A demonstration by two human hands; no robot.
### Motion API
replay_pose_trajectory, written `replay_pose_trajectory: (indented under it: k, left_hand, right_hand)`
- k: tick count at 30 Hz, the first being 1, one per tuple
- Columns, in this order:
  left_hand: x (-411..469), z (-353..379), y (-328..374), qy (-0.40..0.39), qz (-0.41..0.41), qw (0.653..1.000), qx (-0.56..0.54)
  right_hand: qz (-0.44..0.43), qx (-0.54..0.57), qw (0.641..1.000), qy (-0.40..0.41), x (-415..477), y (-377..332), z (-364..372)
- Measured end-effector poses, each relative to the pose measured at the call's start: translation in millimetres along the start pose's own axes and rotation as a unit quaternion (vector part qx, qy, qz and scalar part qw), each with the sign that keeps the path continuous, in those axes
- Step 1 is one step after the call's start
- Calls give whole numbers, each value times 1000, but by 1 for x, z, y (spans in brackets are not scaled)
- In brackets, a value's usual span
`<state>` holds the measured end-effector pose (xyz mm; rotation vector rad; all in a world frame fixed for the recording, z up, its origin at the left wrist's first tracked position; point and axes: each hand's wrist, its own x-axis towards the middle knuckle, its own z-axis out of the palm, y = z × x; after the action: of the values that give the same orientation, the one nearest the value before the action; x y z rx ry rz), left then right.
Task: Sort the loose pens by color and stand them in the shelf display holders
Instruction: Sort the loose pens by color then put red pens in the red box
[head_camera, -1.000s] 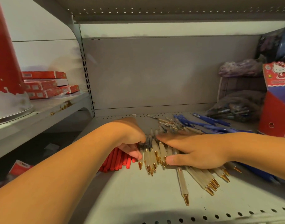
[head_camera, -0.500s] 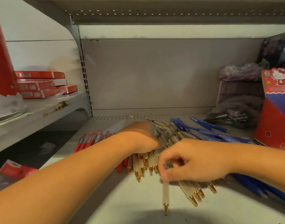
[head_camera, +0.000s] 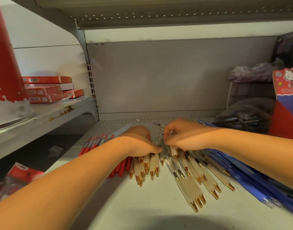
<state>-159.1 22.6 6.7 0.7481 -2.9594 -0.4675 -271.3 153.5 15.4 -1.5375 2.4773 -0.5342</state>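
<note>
- Nearest, fanned on the grey shelf (head_camera: 142,205) with tips toward the camera: gold-tipped pens (head_camera: 192,190), cream-barrelled, lying flat.
- Just left of them, touching: red pens (head_camera: 122,166). Along the right edge: blue pens (head_camera: 252,188), also lying flat.
- Left hand (head_camera: 139,140): curled down over the upper ends of the left bunch of gold-tipped pens, thumb against them.
- Right hand (head_camera: 184,135): fingers curled tight on the pile's top ends, blurred; cannot tell which pen is pinched.
- Low left, below shelf level: red packet (head_camera: 24,173), print unreadable.
- On the left shelf: stacked red boxes (head_camera: 46,90), white labels too small to read, beside a tall red tub (head_camera: 4,63).
- Far right: red-and-blue Hello Kitty box (head_camera: 287,90), cat figure clear, lettering illegible; beside it a dark plastic bag (head_camera: 242,118) of pens.
</note>
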Motion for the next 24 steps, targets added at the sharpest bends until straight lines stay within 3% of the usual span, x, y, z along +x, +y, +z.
replay_pose_trajectory:
  k: [5,7,10,15,24]
  left_hand:
    - [8,-3,0,22,-14,999,-22]
    - [7,-2,7,22,-12,1000,-18]
    - [5,-3,24,-32,-1,999,25]
    - [10,2,36,-92,-24,990,106]
    - [2,0,28,-67,-62,995,37]
  right_hand:
    - [-34,48,998,-12,8,5,2]
    - [-8,-6,1000,-1,-3,8,-4]
    - [14,-139,989,-47,-29,4,-8]
    - [-17,-224,969,-98,-68,-26,3]
    - [-22,-291,955,-60,-80,-46,11]
